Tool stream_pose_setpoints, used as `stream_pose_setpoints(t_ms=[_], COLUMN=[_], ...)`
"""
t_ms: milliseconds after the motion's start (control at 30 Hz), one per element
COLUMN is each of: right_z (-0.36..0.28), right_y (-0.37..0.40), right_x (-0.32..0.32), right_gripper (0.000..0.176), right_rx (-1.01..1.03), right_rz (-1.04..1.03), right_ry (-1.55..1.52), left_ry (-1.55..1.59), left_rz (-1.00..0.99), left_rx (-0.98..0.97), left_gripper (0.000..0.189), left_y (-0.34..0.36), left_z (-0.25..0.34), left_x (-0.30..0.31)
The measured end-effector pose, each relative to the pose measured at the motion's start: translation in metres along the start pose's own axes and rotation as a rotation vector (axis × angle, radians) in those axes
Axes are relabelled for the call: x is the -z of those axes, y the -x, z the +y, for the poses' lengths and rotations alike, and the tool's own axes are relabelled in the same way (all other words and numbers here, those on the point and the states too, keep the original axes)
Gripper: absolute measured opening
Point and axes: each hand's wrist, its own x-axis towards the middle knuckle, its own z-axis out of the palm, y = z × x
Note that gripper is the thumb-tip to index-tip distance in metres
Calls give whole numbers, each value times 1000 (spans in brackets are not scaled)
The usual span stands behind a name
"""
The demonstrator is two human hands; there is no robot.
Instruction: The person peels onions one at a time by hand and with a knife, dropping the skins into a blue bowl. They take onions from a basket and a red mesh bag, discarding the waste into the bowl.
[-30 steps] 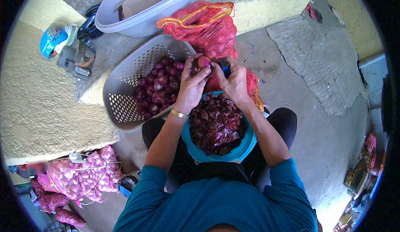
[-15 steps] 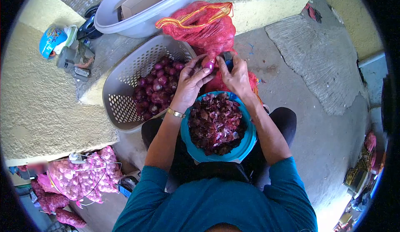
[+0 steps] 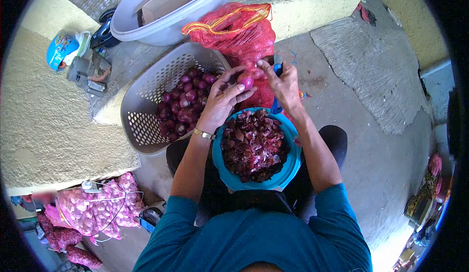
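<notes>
My left hand (image 3: pixel 224 95) is closed around a red onion (image 3: pixel 246 80), its thumb against the shiny purple skin. Just to the right, my right hand (image 3: pixel 284 84) grips a blue-handled knife (image 3: pixel 276 106); its short blade is hard to make out above the fingers. Below both hands, a turquoise basin (image 3: pixel 291 162) between my knees holds a heap of dark onion skins (image 3: pixel 254 145). To the left, a grey perforated basket (image 3: pixel 141 111) contains many red onions (image 3: pixel 188 98). A red mesh sack (image 3: pixel 244 37) stands right behind my hands.
A large pale tub (image 3: pixel 168 32) with cardboard inside rests on the raised ledge (image 3: pixel 312 15) at the back. Pink net bags of bulbs (image 3: pixel 97 203) lie at lower left. A blue container (image 3: pixel 61 50) sits by the left wall.
My right hand has drawn slightly right, away from the onion, and the knife's blue handle now shows below it. My left hand has tilted the onion and lowered it a little.
</notes>
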Motion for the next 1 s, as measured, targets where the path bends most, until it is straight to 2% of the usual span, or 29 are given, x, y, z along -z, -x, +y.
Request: stream_pose_setpoints(t_ms=[100, 167, 233, 267, 300, 367, 433, 500, 533, 600, 700, 833, 867, 900, 1000], right_z=[6, 15, -3, -23, -24, -24, -21, -25, -22, -12, -8, 0, 3, 2, -7], right_y=[-5, -5, 7, 14, 17, 21, 24, 24, 23, 18, 16, 15, 14, 14, 15], right_x=[6, 14, 17, 24, 26, 31, 24, 17, 13, 6, 5, 4, 6, 7, 7], right_gripper=[12, 14, 16, 19, 19, 22, 20, 17, 17, 18, 20, 21, 15, 18, 16], right_rx=[42, 57, -12, -146, -145, -51, -32, -82, -83, 80, 27, 55, 29, 3, 62], right_rz=[2, -67, -261, -326, -329, -586, -510, -274, -272, -138, -175, -161, -180, -199, -193], right_ry=[-42, 2, 4, 203, 204, 325, 381, 163, 162, 74, 163, 140, 194, 247, 186], left_ry=[60, 173, 191, 209, 210, 230, 241, 250, 188, 125, 120, 56, 9, 9, -83], left_rz=[6, 17, 43, 69, 71, 65, 53, 40, 74, 106, 93, 109, 106, 105, 102], left_rx=[-19, -56, -56, -52, -54, -50, -45, -39, -48, -57, -47, -87, -114, -113, -128], left_gripper=[48, 49, 49, 49, 49, 47, 46, 46, 44, 42, 42, 41, 41, 41, 42], left_y=[1, -1, -4, -4, -4, -4, -4, -4, -3, -3, -2, -3, -3, -3, -4], left_z=[1, 2, 2, 1, 2, 4, 0, -2, -3, -4, -6, -11, -12, -12, -10], left_x=[-1, 2, 9, 13, 14, 13, 13, 11, 9, 4, 0, 2, 3, 3, 2])
